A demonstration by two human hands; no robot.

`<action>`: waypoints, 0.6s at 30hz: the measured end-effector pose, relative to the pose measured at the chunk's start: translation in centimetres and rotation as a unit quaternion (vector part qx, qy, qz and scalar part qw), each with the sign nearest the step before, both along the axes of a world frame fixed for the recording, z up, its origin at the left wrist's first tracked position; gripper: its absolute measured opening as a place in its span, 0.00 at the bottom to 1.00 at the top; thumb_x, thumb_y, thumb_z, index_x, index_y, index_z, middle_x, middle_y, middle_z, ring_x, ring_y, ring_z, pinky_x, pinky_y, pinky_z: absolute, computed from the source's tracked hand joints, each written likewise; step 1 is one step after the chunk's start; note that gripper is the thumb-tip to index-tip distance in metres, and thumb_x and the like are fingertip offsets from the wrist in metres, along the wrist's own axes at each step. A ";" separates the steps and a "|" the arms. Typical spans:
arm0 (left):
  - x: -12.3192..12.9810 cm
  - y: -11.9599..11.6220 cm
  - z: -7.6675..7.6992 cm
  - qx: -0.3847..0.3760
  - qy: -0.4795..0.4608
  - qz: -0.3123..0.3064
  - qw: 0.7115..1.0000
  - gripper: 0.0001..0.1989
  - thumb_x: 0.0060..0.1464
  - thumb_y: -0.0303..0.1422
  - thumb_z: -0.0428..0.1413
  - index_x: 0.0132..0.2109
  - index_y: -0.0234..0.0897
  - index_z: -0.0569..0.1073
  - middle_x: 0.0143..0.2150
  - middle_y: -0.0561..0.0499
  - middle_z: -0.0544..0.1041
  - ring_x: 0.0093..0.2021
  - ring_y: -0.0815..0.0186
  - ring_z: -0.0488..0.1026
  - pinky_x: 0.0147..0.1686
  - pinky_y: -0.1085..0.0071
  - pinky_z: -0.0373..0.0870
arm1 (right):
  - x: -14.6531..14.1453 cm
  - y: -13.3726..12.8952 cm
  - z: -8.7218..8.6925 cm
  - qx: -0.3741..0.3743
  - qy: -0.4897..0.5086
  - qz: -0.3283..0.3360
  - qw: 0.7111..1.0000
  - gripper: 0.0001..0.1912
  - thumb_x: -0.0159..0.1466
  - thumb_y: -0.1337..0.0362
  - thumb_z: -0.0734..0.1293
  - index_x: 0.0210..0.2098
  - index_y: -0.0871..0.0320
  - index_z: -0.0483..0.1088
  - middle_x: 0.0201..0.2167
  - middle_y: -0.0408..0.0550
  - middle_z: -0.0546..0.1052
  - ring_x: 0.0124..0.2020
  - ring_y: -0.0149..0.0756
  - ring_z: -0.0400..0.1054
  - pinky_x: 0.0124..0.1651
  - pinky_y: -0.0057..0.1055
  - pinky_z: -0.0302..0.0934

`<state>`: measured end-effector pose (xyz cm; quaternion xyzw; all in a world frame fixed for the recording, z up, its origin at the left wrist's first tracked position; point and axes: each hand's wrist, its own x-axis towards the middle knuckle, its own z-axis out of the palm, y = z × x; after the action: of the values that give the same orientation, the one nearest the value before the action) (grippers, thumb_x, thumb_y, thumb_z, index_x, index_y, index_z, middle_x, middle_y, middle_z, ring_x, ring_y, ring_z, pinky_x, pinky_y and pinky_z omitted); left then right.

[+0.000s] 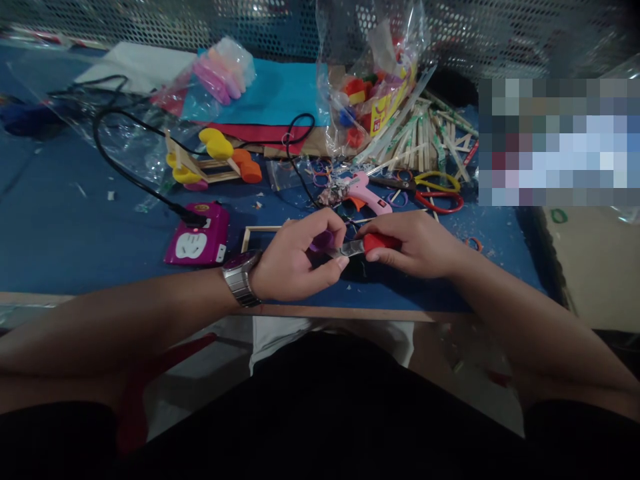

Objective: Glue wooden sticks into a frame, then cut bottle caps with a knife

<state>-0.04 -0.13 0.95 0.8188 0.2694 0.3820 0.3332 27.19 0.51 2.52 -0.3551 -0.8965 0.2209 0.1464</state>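
My left hand (305, 257), with a metal watch at the wrist, is closed on a small purple piece (321, 241) near the table's front edge. Just to its right, my right hand (413, 245) grips the red handle of a cutting tool (381, 244). The tool's metal end points left and meets my left fingertips; its exact contact with the purple piece is too small to tell. Behind my left hand lies a light wooden stick frame (260, 229), partly hidden by it. A pink glue gun (367, 193) rests just beyond both hands.
A magenta power adapter (197, 233) with a black cable sits at left. Behind it is a stick model with yellow and orange pieces (217, 163). Scissors (440, 193), wooden sticks (415, 147) and a plastic bag of colored pieces (367, 93) lie at the back right.
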 end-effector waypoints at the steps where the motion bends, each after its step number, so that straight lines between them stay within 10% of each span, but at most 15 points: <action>1: 0.0 0.0 -0.1 0.000 0.004 0.002 1.000 0.08 0.58 0.33 0.61 0.41 0.41 0.68 0.30 0.56 0.69 0.26 0.70 0.62 0.27 0.69 0.61 | 0.0 0.1 0.0 0.000 -0.002 -0.002 1.000 0.34 0.75 0.34 0.59 0.46 0.57 0.79 0.39 0.52 0.84 0.37 0.41 0.76 0.38 0.34 0.56; 18: 0.0 0.4 -0.4 0.009 0.051 -0.046 0.998 0.09 0.62 0.29 0.56 0.49 0.41 0.66 0.36 0.54 0.71 0.30 0.67 0.66 0.31 0.68 0.64 | 0.0 0.3 -0.1 -0.012 -0.018 -0.010 1.000 0.33 0.75 0.34 0.60 0.46 0.58 0.79 0.36 0.51 0.83 0.35 0.41 0.75 0.37 0.35 0.54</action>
<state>0.01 0.24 0.57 0.8518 0.2446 0.3262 0.3288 27.23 0.82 2.39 -0.3697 -0.8927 0.2233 0.1284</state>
